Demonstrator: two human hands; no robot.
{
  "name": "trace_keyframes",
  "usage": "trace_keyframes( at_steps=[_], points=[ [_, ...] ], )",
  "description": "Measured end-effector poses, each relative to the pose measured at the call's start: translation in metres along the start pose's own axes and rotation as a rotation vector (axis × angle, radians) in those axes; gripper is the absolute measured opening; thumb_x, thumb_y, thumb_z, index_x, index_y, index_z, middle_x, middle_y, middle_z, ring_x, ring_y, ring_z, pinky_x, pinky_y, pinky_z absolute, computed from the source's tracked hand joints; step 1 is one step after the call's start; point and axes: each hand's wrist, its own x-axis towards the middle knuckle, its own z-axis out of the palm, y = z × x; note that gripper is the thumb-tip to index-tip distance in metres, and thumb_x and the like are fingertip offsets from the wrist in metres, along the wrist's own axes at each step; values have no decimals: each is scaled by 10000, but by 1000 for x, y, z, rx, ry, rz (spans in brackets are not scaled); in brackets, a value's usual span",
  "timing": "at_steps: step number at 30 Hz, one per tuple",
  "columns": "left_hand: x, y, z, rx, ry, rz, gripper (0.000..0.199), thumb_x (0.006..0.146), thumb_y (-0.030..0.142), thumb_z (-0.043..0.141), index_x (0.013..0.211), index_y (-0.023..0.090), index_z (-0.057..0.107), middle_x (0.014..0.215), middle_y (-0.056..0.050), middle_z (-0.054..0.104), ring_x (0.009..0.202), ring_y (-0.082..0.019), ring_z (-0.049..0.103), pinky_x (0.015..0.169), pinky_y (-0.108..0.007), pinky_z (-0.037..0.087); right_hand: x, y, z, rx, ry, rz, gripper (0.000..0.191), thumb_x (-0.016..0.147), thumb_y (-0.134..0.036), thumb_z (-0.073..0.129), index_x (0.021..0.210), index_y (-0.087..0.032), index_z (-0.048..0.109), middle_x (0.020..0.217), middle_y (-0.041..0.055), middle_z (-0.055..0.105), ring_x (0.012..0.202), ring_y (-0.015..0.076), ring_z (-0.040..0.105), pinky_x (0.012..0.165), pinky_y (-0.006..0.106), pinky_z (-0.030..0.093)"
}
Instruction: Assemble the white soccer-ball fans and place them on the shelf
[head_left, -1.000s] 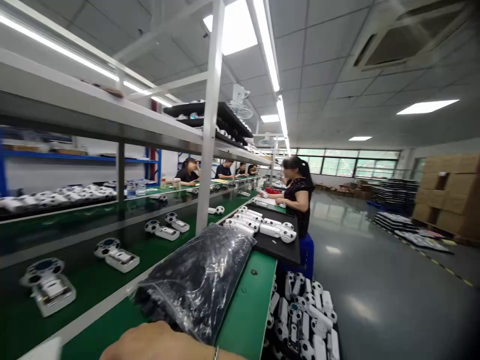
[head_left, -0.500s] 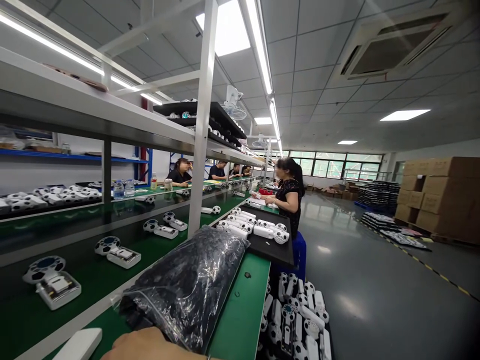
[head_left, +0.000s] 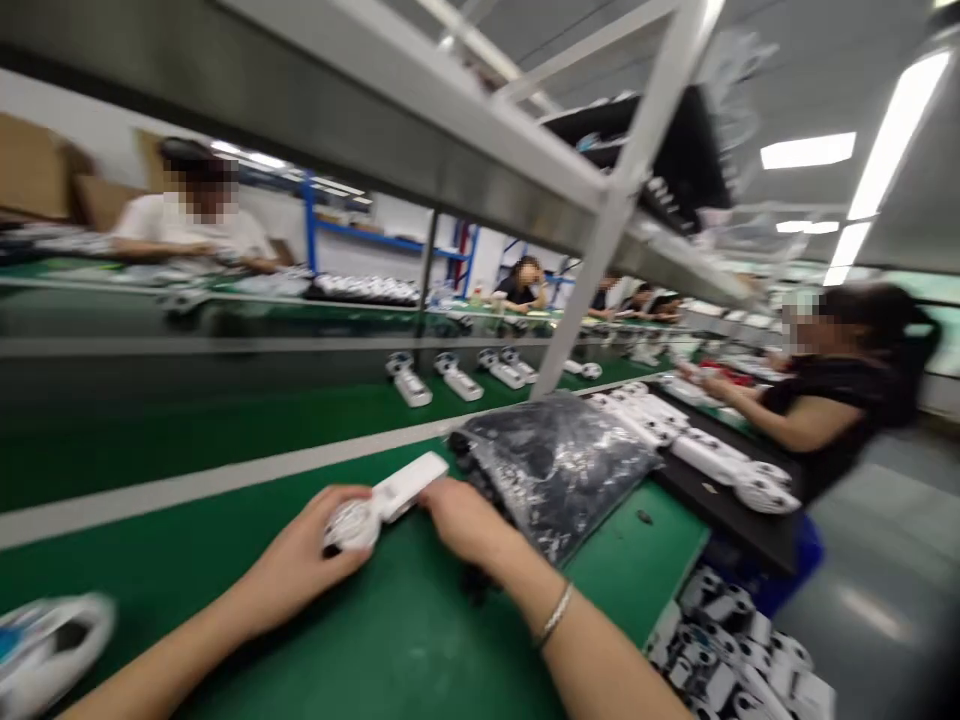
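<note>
Left hand [head_left: 300, 540] gripping white plastic football-patterned device [head_left: 351, 525]; right hand [head_left: 465, 520] touching its flat bar [head_left: 411, 487], grip unclear

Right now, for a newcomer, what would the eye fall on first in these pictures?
The two hands on the green bench catch the eye first: the left hand grips a white device with a football-patterned end, and the right hand is at its far end. Beyond lies a clear plastic bag of black pieces. On the right, a person in a black top reaches over a black tray.
</note>
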Motion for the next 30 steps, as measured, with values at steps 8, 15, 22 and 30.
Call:
trace_keyframes(
  at_steps=[8,15,22,30],
  points=[
    [8,3,-12,-95,-50,-26,494,606,250,620,1077,200,484,1062,-39,462,1000,-214,484,900,-339,385,-1,2,-6,221,206,-78,102,794,-178,510,840,-185,600,834,40,558,788,154,533,744,283,422],
    [8,-3,-17,-161,-133,34,518,617,227,619,1112,222,465,1065,-19,470,969,-195,492,858,-318,399,-3,-16,6,550,69,-127,101,824,-195,473,914,-191,519,784,3,571,689,117,547,658,247,443],
    [8,3,-17,-135,-132,38,490,616,206,595,1090,219,471,1050,-29,471,941,-198,497,818,-320,422,-4,-26,14,590,50,-163,61,815,-174,488,851,-195,533,755,-5,569,694,119,552,651,247,438],
    [5,10,-18,-69,-146,104,494,626,167,561,1109,217,466,1063,-36,464,953,-189,493,835,-313,417,-3,-33,17,462,171,-279,105,798,-167,535,843,-208,620,832,20,626,798,144,561,740,273,430]
  ],
)
